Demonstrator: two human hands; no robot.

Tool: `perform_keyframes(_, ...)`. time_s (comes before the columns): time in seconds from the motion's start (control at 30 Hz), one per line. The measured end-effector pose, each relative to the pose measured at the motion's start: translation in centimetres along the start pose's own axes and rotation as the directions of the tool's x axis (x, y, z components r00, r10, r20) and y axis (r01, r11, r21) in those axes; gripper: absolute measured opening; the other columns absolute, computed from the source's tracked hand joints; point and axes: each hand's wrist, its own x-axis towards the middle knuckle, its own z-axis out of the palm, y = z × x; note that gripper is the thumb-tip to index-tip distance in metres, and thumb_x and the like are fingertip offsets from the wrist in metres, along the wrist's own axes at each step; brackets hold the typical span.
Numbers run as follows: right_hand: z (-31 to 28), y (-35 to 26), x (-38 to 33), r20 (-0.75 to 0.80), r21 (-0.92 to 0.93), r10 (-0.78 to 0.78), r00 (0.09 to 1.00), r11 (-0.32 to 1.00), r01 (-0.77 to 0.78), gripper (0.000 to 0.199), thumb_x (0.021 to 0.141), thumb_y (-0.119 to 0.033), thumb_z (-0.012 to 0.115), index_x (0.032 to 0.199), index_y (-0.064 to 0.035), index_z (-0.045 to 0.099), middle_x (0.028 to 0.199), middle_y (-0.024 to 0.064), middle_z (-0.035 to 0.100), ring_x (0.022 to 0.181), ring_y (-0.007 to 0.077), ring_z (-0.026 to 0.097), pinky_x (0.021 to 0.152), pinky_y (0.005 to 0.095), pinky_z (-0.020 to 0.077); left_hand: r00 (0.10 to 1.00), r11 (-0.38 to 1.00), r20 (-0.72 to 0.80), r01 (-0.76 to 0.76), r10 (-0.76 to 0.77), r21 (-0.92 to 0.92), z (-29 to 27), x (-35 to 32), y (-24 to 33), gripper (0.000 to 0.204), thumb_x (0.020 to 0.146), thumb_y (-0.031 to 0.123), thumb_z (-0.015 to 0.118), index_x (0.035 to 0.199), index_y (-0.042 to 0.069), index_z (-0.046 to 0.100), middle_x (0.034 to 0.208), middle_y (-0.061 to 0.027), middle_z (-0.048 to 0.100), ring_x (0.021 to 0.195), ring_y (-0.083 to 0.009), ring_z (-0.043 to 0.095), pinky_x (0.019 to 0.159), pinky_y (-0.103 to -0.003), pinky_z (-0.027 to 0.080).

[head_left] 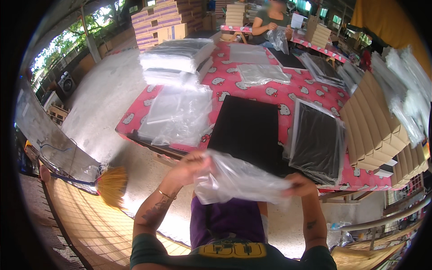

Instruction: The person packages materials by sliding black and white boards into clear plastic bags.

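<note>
A clear plastic bag [238, 180] is stretched between my two hands, above my lap at the table's near edge. My left hand [194, 167] pinches its left end. At the other end my right hand [300, 185] grips the bag, its fingers a little blurred. Just beyond the bag lies a black flat sheet or board [246, 126] on the table. Left of it is a loose pile of clear plastic bags [177, 112]. To its right, a stack of black sheets in clear plastic [317, 141] lies close to my right hand.
Pink patterned cloth covers the table [220, 67]. Wrapped stacks [175, 58] stand at far left, folded brown cartons [371, 121] at right. Across the table a person [272, 24] holds a plastic bag. A broom [111, 186] lies low on my left. Cardboard boxes [162, 22] are piled behind.
</note>
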Motion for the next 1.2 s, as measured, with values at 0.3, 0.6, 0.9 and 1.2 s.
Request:
perform_keyframes(0.3, 4.7, 1.4, -2.1, -0.383, 0.036, 0.240, 0.892, 0.969, -0.245, 0.036, 0.082, -0.001, 0.060, 0.117, -0.0006, 0.054, 0.089, 0.0055, 0.058, 0.072, 0.0089, 0.056, 0.066, 0.0236, 0.0454, 0.997, 0.994, -0.082, -0.017, 0.008, -0.112, -3.3, -2.5, -3.6, 0.041, 0.072, 0.005, 0.058, 0.113, 0.001, 0.057, 0.104, -0.0092, 0.064, 0.086, -0.0156, 0.061, 0.081, -0.030, 0.047)
perform_keyframes(0.6, 12.0, 6.8, 1.8, -0.936, 0.016, 0.091, 0.341, 0.976, -0.218, 0.061, 0.078, 0.009, 0.045, 0.137, -0.0041, 0.043, 0.078, 0.0036, 0.052, 0.057, 0.0064, 0.048, 0.050, 0.0214, 0.0406, 0.663, 0.813, -0.650, 0.106, 0.371, 0.572, -2.7, -2.7, -11.1, 0.038, 0.085, 0.002, 0.045, 0.123, -0.003, 0.051, 0.085, -0.0095, 0.062, 0.069, -0.0081, 0.054, 0.058, -0.022, 0.042)
perform_keyframes(0.9, 11.2, 6.4, 1.0, -0.976, -0.093, -0.053, 0.212, 0.979, -0.184, 0.045, 0.078, 0.012, 0.043, 0.122, 0.0019, 0.052, 0.080, 0.0095, 0.060, 0.058, 0.0090, 0.055, 0.052, 0.0225, 0.0447, 0.672, 0.788, -0.618, 0.083, 0.407, 0.609, 0.2, -3.4, -9.8, 0.042, 0.085, -0.002, 0.044, 0.126, -0.004, 0.052, 0.090, -0.0104, 0.064, 0.062, -0.0055, 0.054, 0.058, -0.020, 0.044)
perform_keyframes(1.2, 7.5, -5.4, -1.4, -0.827, 0.215, -0.146, 0.543, 0.810, 0.546, 0.054, 0.080, -0.017, 0.069, 0.125, -0.0029, 0.043, 0.100, 0.0143, 0.060, 0.086, 0.0214, 0.062, 0.074, 0.0350, 0.0511, 0.843, 0.929, -0.401, -0.365, 0.358, 0.063, 3.9, -4.0, -1.4, 0.036, 0.084, 0.011, 0.059, 0.116, 0.000, 0.049, 0.101, -0.0151, 0.062, 0.092, -0.0232, 0.062, 0.081, -0.036, 0.049)
